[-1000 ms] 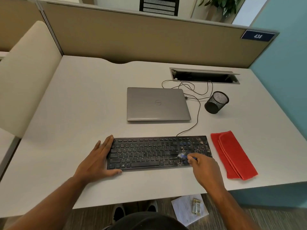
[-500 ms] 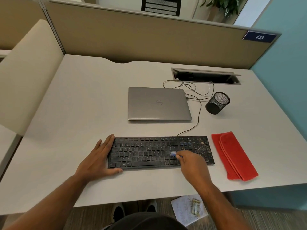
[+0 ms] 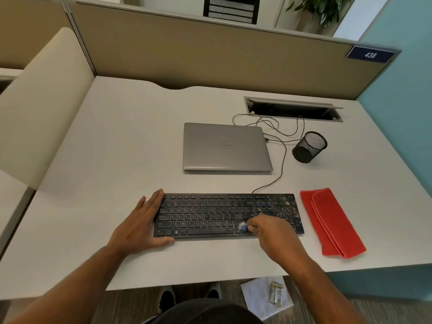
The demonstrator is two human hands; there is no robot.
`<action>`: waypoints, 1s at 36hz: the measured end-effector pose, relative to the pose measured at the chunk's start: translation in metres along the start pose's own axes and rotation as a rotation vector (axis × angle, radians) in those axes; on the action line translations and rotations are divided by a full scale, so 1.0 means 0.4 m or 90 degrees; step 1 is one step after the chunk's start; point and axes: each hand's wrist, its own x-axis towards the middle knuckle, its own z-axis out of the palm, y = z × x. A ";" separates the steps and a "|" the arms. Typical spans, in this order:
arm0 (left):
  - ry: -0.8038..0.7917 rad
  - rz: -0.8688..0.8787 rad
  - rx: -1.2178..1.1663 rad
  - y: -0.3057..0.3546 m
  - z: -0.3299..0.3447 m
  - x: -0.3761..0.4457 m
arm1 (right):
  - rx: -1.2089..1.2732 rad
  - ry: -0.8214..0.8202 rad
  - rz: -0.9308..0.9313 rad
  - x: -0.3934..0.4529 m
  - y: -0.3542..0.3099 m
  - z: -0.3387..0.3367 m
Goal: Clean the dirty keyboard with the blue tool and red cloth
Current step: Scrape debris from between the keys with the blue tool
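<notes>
A black keyboard [image 3: 210, 215] lies near the desk's front edge, with pale specks of dirt over its right end. My right hand [image 3: 272, 237] pinches a small blue tool [image 3: 244, 227], whose pale tip touches the lower keys right of the space bar. My left hand [image 3: 140, 226] lies flat on the desk with straight fingers against the keyboard's left end and the thumb along its front edge. A folded red cloth [image 3: 332, 222] lies on the desk just right of the keyboard.
A closed grey laptop [image 3: 225, 147] sits behind the keyboard, with black cables [image 3: 282, 146] running to an open cable slot [image 3: 292, 108]. A black mesh cup [image 3: 308, 147] lies tipped at the right. Papers [image 3: 266, 298] lie on the floor under the desk edge.
My right hand has swept the blue tool leftward from the number pad area to the keys beside the space bar. My left hand has stayed at the keyboard's left end.
</notes>
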 end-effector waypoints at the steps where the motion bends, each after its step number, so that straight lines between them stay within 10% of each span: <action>1: -0.001 -0.006 -0.003 0.000 0.001 0.000 | 0.011 0.024 0.001 0.002 0.000 -0.002; 20: 0.010 0.021 0.002 0.013 -0.007 -0.004 | -0.081 0.007 -0.102 0.005 0.004 0.013; 36: -0.002 0.001 -0.007 0.006 -0.005 -0.002 | 0.229 -0.020 0.127 0.012 -0.021 0.010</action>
